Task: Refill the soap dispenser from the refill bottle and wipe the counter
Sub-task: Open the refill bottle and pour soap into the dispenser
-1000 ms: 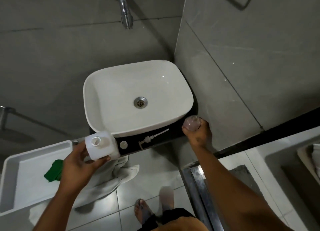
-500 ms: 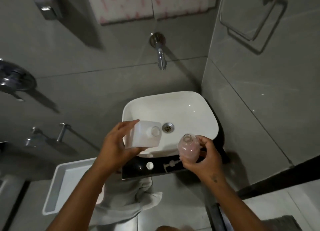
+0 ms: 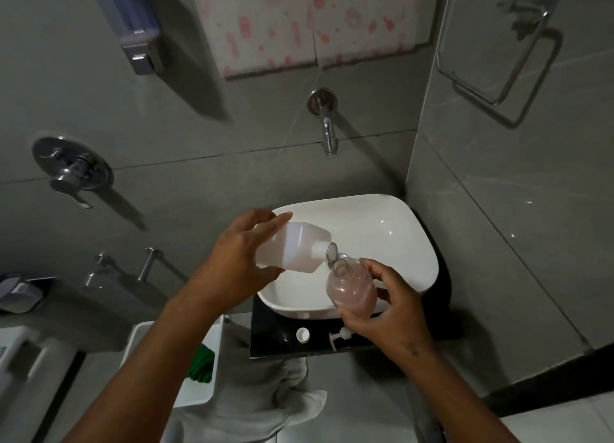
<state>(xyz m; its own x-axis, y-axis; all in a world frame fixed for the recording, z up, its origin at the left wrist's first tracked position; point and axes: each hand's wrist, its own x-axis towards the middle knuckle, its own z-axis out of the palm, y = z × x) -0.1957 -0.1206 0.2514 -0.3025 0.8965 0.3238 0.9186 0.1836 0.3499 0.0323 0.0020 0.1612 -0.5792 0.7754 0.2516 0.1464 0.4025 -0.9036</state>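
Refill bottle: white, translucent, squarish body with a short round neck; tipped on its side over the sink, its open mouth just above the dispenser's opening.
Soap dispenser: clear rounded bottle, pump off, partly filled with pinkish liquid; held leaning over the near part of the sink.
Left hand: fingers wrapped tight around the refill bottle's base end.
Right hand: fingers closed around the dispenser's lower body.
Pump head: white, lying on the black desk just in front of the sink.
Cap: small, white, round, on the desk left of the pump head.
Cloth: pale grey, hanging below the desk's front edge.
Tray: white, left of the sink and lower, with something green inside.
Tap: chrome, on the wall above the sink.
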